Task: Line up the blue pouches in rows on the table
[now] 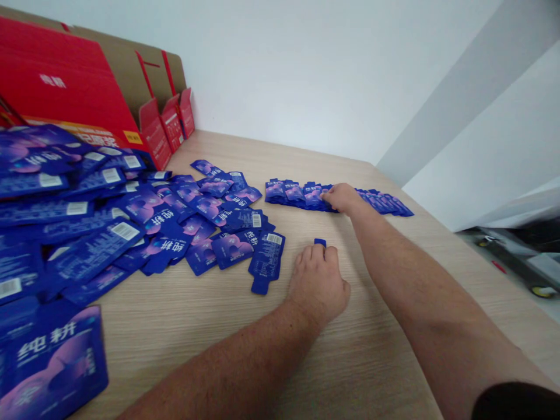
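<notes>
Curled over a blue pouch, my left hand (pixel 321 281) rests low on the wooden table; only the blue tab (pixel 321 242) of that pouch shows past my fingers. Farther back, my right hand (pixel 345 198) reaches into a row of overlapping blue pouches (pixel 275 191). Its fingertips are pinched at the edge of one purple-and-blue pouch (pixel 312 195) in the row, and my hand covers part of the row behind it. Left of my left hand, a single pouch (pixel 268 256) lies barcode side up, at the edge of a loose heap of pouches (pixel 151 210).
An open red cardboard box (pixel 65 76) with brown inner walls stands at the back left, behind the heap. One pouch (pixel 56 361) lies close at the front left. A white wall (pixel 280 76) borders the table (pixel 376 350) at the back. Dark items lie beyond its right edge.
</notes>
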The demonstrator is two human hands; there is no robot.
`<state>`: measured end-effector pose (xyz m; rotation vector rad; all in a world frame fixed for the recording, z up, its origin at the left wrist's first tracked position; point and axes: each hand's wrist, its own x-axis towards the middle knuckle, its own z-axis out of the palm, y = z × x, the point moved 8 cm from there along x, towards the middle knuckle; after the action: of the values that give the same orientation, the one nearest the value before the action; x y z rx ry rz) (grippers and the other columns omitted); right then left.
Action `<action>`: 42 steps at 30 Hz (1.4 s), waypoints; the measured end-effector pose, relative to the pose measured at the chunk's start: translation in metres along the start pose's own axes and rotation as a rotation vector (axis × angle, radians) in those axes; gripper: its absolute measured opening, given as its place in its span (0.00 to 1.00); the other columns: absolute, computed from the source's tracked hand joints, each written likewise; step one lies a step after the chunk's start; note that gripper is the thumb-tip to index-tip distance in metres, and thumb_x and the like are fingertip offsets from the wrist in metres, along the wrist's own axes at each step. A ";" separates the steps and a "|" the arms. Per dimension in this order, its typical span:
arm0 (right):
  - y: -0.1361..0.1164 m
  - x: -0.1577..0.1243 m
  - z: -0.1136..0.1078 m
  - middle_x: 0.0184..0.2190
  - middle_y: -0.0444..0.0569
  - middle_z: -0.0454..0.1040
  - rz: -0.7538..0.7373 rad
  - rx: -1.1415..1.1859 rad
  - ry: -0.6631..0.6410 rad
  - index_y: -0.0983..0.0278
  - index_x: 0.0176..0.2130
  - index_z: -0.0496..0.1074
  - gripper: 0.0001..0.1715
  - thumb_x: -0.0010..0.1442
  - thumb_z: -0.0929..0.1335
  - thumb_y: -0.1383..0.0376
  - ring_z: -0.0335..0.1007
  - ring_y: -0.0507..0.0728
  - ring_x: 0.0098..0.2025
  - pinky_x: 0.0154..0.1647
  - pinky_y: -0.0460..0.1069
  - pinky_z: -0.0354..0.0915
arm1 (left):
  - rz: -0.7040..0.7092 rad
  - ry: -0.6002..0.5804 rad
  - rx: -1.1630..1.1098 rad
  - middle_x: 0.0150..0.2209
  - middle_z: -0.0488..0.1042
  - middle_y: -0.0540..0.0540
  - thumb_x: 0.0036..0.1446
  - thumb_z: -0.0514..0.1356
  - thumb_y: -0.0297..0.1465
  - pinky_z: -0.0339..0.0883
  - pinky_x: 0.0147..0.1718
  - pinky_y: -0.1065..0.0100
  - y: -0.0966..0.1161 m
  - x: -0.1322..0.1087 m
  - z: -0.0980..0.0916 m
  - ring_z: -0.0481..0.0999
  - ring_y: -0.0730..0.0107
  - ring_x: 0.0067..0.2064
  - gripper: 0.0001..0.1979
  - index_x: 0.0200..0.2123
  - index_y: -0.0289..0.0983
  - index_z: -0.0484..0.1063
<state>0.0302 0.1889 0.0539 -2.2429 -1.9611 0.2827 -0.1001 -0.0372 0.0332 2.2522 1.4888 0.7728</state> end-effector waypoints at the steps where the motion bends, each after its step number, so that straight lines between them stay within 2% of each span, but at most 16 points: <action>1: -0.001 -0.005 -0.006 0.17 0.49 0.71 -0.023 -0.011 0.046 0.67 0.29 0.78 0.19 0.65 0.68 0.56 0.67 0.54 0.20 0.25 0.47 0.58 | 0.000 -0.003 -0.003 0.50 0.72 0.37 0.55 0.58 0.31 0.67 0.56 0.50 0.000 0.000 0.000 0.69 0.49 0.54 0.19 0.51 0.36 0.69; 3: 0.002 -0.020 -0.012 0.17 0.49 0.71 -0.057 0.029 0.093 0.66 0.29 0.77 0.20 0.65 0.67 0.56 0.67 0.53 0.20 0.25 0.47 0.58 | -0.004 -0.004 -0.017 0.50 0.72 0.37 0.55 0.58 0.30 0.67 0.56 0.50 0.000 0.000 -0.001 0.69 0.49 0.54 0.19 0.52 0.35 0.69; 5: 0.010 -0.044 -0.009 0.16 0.47 0.70 -0.070 0.106 0.053 0.65 0.29 0.75 0.19 0.66 0.66 0.56 0.66 0.52 0.18 0.23 0.46 0.58 | -0.020 0.004 -0.045 0.50 0.72 0.37 0.55 0.59 0.30 0.67 0.57 0.50 -0.001 0.001 -0.001 0.69 0.49 0.54 0.20 0.53 0.36 0.69; 8: 0.033 -0.090 0.010 0.15 0.44 0.69 -0.040 0.238 -0.122 0.64 0.27 0.72 0.17 0.65 0.67 0.59 0.63 0.50 0.17 0.20 0.45 0.58 | -0.054 0.021 -0.098 0.51 0.71 0.37 0.55 0.59 0.28 0.66 0.57 0.50 -0.004 0.002 -0.002 0.69 0.49 0.55 0.22 0.54 0.36 0.68; 11: 0.052 -0.144 0.036 0.21 0.44 0.73 0.047 0.486 -0.363 0.64 0.29 0.71 0.12 0.64 0.68 0.63 0.66 0.49 0.19 0.18 0.43 0.60 | -0.089 0.040 -0.175 0.53 0.71 0.37 0.58 0.56 0.25 0.65 0.60 0.51 -0.007 0.003 -0.002 0.69 0.51 0.57 0.23 0.57 0.35 0.67; 14: 0.063 -0.190 0.048 0.28 0.45 0.76 0.189 0.732 -0.423 0.65 0.37 0.73 0.04 0.62 0.70 0.65 0.70 0.49 0.22 0.19 0.43 0.65 | -0.153 0.064 -0.264 0.55 0.71 0.37 0.60 0.55 0.25 0.63 0.62 0.54 -0.012 0.004 -0.004 0.68 0.53 0.59 0.24 0.60 0.35 0.66; 17: 0.057 -0.224 0.056 0.32 0.45 0.78 0.312 1.032 -0.452 0.62 0.51 0.72 0.18 0.60 0.72 0.67 0.73 0.49 0.23 0.20 0.43 0.69 | -0.199 0.077 -0.303 0.56 0.71 0.37 0.60 0.55 0.24 0.63 0.62 0.56 -0.014 0.005 -0.005 0.68 0.55 0.60 0.24 0.60 0.35 0.66; 19: 0.046 -0.237 0.062 0.29 0.44 0.77 0.353 1.210 -0.480 0.59 0.56 0.70 0.25 0.59 0.72 0.66 0.74 0.50 0.23 0.20 0.42 0.69 | -0.204 0.084 -0.307 0.56 0.71 0.37 0.60 0.55 0.23 0.63 0.62 0.57 -0.015 0.005 -0.006 0.68 0.55 0.60 0.24 0.60 0.35 0.66; 22: 0.029 -0.245 0.070 0.24 0.42 0.75 0.353 1.337 -0.493 0.59 0.52 0.72 0.21 0.58 0.72 0.66 0.72 0.50 0.21 0.20 0.42 0.69 | -0.208 0.096 -0.316 0.56 0.71 0.37 0.60 0.53 0.22 0.63 0.62 0.57 -0.015 0.006 -0.006 0.68 0.56 0.60 0.24 0.60 0.35 0.67; 25: 0.020 -0.245 0.077 0.20 0.40 0.72 0.327 1.263 -0.503 0.60 0.38 0.73 0.10 0.55 0.74 0.65 0.68 0.49 0.18 0.18 0.41 0.67 | -0.215 0.097 -0.336 0.57 0.71 0.37 0.60 0.52 0.20 0.63 0.63 0.57 -0.016 0.006 -0.005 0.68 0.57 0.61 0.25 0.60 0.35 0.66; 29: 0.017 -0.237 0.078 0.16 0.40 0.69 0.272 1.048 -0.481 0.61 0.29 0.68 0.12 0.54 0.75 0.62 0.63 0.48 0.16 0.14 0.40 0.60 | -0.218 0.118 -0.379 0.58 0.70 0.37 0.57 0.53 0.19 0.62 0.64 0.58 -0.017 0.006 -0.007 0.67 0.59 0.62 0.26 0.59 0.35 0.65; 32: 0.024 -0.216 0.064 0.15 0.40 0.68 0.211 0.900 -0.408 0.61 0.27 0.68 0.11 0.57 0.72 0.63 0.61 0.48 0.15 0.14 0.40 0.57 | -0.253 0.225 -0.411 0.58 0.69 0.37 0.56 0.54 0.20 0.60 0.66 0.58 -0.022 0.006 -0.013 0.66 0.59 0.62 0.26 0.59 0.35 0.64; 34: 0.034 -0.189 0.044 0.14 0.40 0.67 0.163 0.801 -0.286 0.61 0.27 0.67 0.13 0.60 0.71 0.63 0.59 0.48 0.14 0.14 0.41 0.56 | -0.261 0.273 -0.407 0.57 0.69 0.37 0.56 0.54 0.20 0.59 0.66 0.58 -0.025 0.006 -0.016 0.65 0.59 0.62 0.25 0.58 0.35 0.64; 37: 0.051 -0.135 0.008 0.14 0.40 0.66 0.108 0.685 -0.103 0.62 0.26 0.65 0.16 0.63 0.70 0.64 0.58 0.48 0.14 0.15 0.42 0.56 | -0.223 0.250 -0.377 0.57 0.69 0.37 0.54 0.53 0.19 0.59 0.66 0.57 -0.023 0.007 -0.015 0.65 0.58 0.63 0.26 0.58 0.36 0.64; 39: 0.064 -0.099 -0.009 0.14 0.40 0.65 0.122 0.620 -0.047 0.62 0.26 0.66 0.16 0.65 0.69 0.66 0.57 0.48 0.14 0.15 0.43 0.53 | -0.209 0.223 -0.360 0.57 0.69 0.37 0.54 0.54 0.19 0.59 0.66 0.57 -0.021 0.007 -0.014 0.65 0.58 0.63 0.27 0.58 0.36 0.64; 42: 0.077 -0.055 -0.017 0.14 0.40 0.64 0.179 0.597 -0.062 0.63 0.29 0.67 0.13 0.67 0.68 0.68 0.57 0.48 0.14 0.15 0.43 0.54 | -0.213 0.200 -0.350 0.57 0.69 0.38 0.54 0.54 0.20 0.60 0.65 0.57 -0.022 0.007 -0.013 0.65 0.58 0.62 0.27 0.57 0.37 0.64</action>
<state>0.1015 0.1243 0.0542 -2.0127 -1.4356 0.8417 -0.1215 -0.0222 0.0335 1.7721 1.5111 1.1172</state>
